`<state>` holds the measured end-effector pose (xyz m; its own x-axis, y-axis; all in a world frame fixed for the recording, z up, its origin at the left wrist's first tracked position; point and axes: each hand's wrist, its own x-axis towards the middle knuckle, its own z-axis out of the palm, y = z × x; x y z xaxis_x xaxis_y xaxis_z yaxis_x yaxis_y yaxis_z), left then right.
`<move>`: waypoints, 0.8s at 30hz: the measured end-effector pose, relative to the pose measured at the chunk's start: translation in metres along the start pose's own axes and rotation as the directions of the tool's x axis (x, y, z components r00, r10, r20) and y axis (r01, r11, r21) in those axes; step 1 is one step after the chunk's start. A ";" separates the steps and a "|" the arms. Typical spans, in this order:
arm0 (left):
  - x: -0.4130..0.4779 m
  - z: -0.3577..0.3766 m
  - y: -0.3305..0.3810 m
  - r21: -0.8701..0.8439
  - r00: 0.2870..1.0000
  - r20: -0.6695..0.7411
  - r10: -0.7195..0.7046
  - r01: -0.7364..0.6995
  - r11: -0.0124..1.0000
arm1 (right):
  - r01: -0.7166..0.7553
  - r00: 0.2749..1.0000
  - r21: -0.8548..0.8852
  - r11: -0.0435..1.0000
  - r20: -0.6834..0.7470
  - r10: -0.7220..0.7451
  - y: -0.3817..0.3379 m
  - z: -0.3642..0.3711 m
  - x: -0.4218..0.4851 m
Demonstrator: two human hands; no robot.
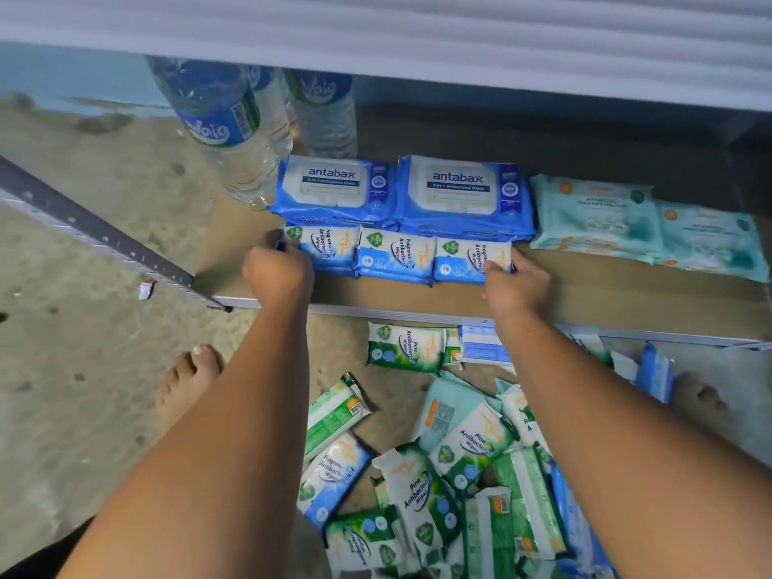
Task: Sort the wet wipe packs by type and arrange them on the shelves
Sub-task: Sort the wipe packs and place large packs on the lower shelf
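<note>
My left hand (278, 271) and right hand (516, 282) grip the ends of soft blue-and-white plastic wipe packs (394, 254) fronting the large blue antabax packs (459, 194): light, squashy, likely slick.

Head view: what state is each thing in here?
Small blue-and-white wipe packs: three in a row on brown shelf.
Left hand: grips row's left end.
Right hand: grips row's right end.
Large blue antabax packs: stacked flat behind them.
Pale teal packs: flat, shelf's right.
Green pine packs: heaped on floor.
Clear plastic water bottles: standing at shelf's back.
</note>
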<state>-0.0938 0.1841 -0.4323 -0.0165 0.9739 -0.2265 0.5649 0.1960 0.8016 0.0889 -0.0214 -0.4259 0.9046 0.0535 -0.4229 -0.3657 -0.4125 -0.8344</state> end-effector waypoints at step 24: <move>-0.176 -0.090 -0.114 0.326 0.974 0.202 -0.104 0.033 0.945 | -0.002 1.000 -0.393 0.919 0.027 0.014 0.058 -0.130 -0.126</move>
<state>-0.2297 0.0009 -0.4343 0.0922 0.9048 -0.4158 0.8019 0.1800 0.5697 -0.0181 -0.1704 -0.3754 0.8930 0.0725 -0.4442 -0.2521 -0.7370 -0.6271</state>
